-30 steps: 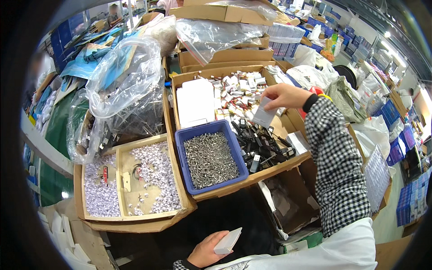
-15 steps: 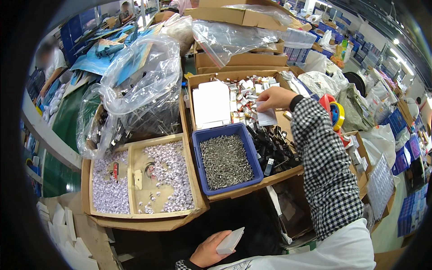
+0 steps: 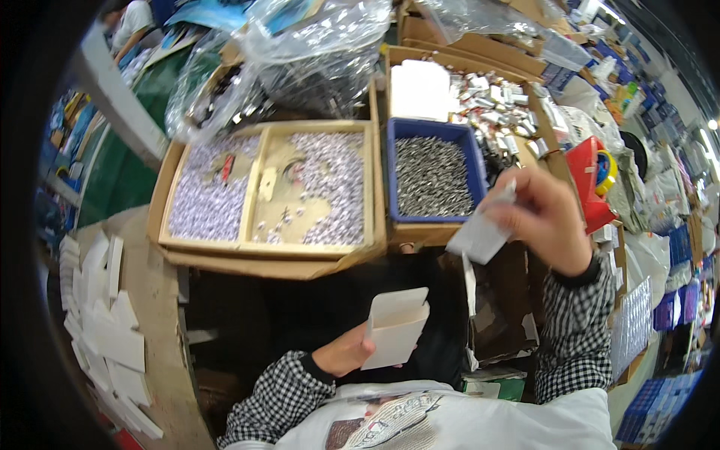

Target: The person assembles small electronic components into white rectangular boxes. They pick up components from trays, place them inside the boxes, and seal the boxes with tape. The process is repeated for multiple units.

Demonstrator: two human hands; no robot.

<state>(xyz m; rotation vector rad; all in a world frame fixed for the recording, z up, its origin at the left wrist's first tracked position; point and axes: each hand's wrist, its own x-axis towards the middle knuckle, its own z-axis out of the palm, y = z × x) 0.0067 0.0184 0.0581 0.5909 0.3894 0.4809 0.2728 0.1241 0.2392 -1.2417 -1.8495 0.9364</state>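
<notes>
White card, probably light and easily crushed: one box (image 3: 397,331), flap raised, gripped in the left hand (image 3: 346,352); best held flat by its side walls. One thin, pale packet (image 3: 478,238), pinched in the right hand (image 3: 546,219), likely flexible, possibly slippery; take its upper edge. Counted also: one blue tub (image 3: 393,172), beyond-left of the right hand; one two-compartment wooden tray (image 3: 300,252), beyond-left of the left.

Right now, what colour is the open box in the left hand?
The open box is white, seen best in the head view.
</notes>
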